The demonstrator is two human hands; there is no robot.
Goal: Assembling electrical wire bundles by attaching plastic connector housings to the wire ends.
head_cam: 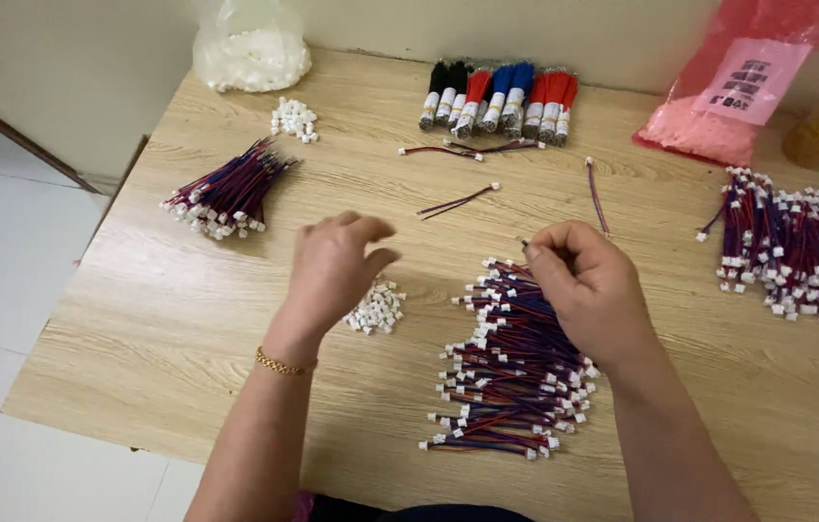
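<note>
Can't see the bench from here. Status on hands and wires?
Left hand open above white connectors. Right hand fingers pinched, over the wire pile; what they hold, unclear. Nothing between.

I see a light wooden table [187,319] bearing a small heap of white connectors [377,309] just beneath my left hand [332,266], a spread of red-blue wire leads [511,372] under my right hand [588,285] — further bundles [231,190] lie beyond.
</note>
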